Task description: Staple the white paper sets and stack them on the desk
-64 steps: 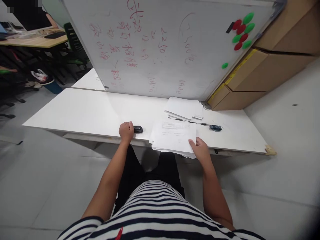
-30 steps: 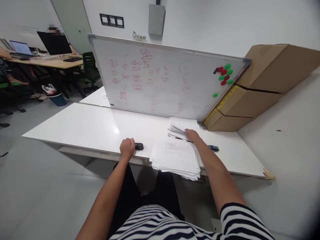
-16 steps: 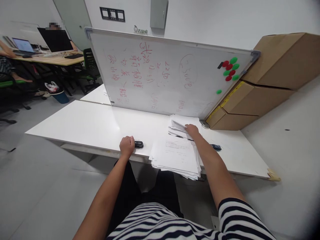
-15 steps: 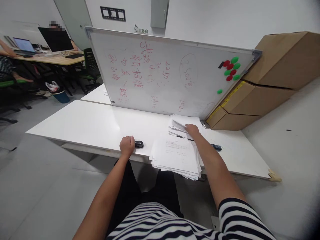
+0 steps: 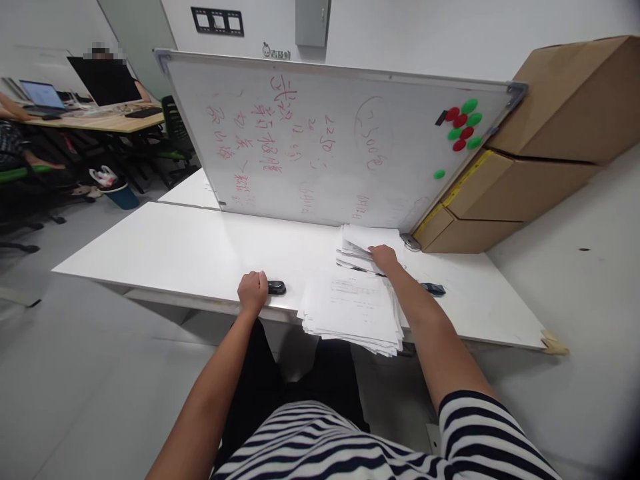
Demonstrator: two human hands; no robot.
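Observation:
My left hand (image 5: 253, 293) is closed on a black stapler (image 5: 277, 287) near the table's front edge; one end of the stapler sticks out to the right. My right hand (image 5: 385, 259) reaches across to the far stack of papers (image 5: 373, 235) below the whiteboard, with its fingers pinched at the edge of a slightly lifted sheet (image 5: 357, 247). Closer to me, a thicker, uneven stack of printed papers (image 5: 350, 313) overhangs the front edge. Right of my forearm lies a small dark blue item (image 5: 433, 289) whose kind I cannot make out.
A whiteboard (image 5: 285, 147) with red writing and round magnets stands along the table's back. Cardboard boxes (image 5: 555, 120) are piled at the right, with a grey rounded object (image 5: 411, 243) at their foot. Beyond the white table (image 5: 150, 247), people sit at a desk (image 5: 100, 121).
The view has tilted and shifted slightly. Both hands keep the same hold, and the paper stacks lie as before.

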